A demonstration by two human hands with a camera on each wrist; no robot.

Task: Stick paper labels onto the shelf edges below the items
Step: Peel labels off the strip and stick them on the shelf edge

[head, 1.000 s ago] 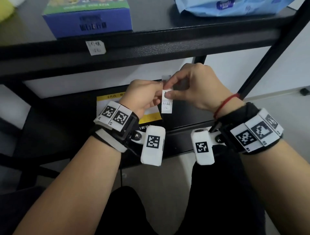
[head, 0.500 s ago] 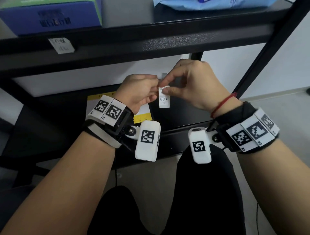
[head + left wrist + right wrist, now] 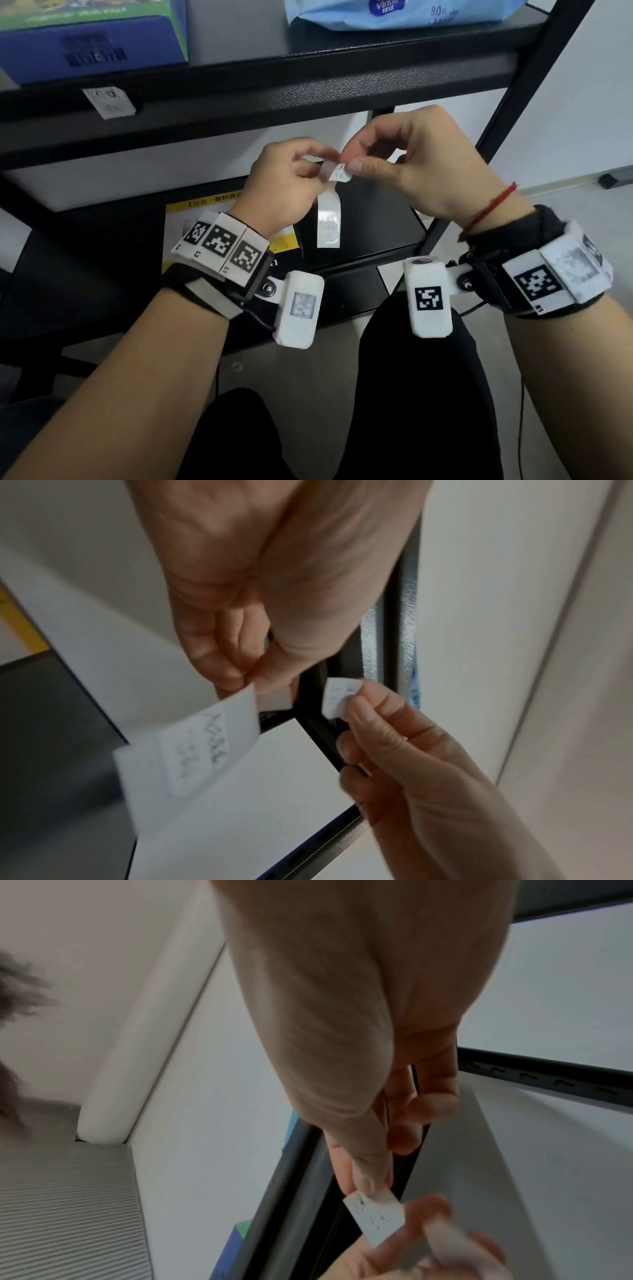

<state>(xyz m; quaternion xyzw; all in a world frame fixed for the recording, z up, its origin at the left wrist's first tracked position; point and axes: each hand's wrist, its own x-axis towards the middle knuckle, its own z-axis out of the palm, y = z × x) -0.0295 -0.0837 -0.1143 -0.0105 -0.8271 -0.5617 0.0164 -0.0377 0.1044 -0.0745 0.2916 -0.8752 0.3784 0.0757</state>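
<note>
My right hand [image 3: 349, 161] pinches a small white paper label [image 3: 339, 173] with handwriting, peeled free of its backing; the same label [image 3: 339, 696] [image 3: 377, 1218] shows in both wrist views. My left hand [image 3: 308, 161] pinches the top of the white backing strip [image 3: 328, 219], which hangs down and still carries another written label [image 3: 202, 750]. Both hands are held just below the black shelf edge [image 3: 342, 92]. One label [image 3: 109, 102] is stuck on that edge under the blue box [image 3: 92, 44]. A light blue tissue pack [image 3: 394, 13] lies on the shelf to the right.
A black upright post [image 3: 534, 78] rises at the right. A lower black shelf [image 3: 376, 219] holds a yellow and white sheet [image 3: 205, 205]. White wall lies behind, grey floor and my dark-trousered knees [image 3: 411, 394] below.
The label came off the strip: a second ago both hands held it together, now the right hand holds the label apart while the strip dangles from the left.
</note>
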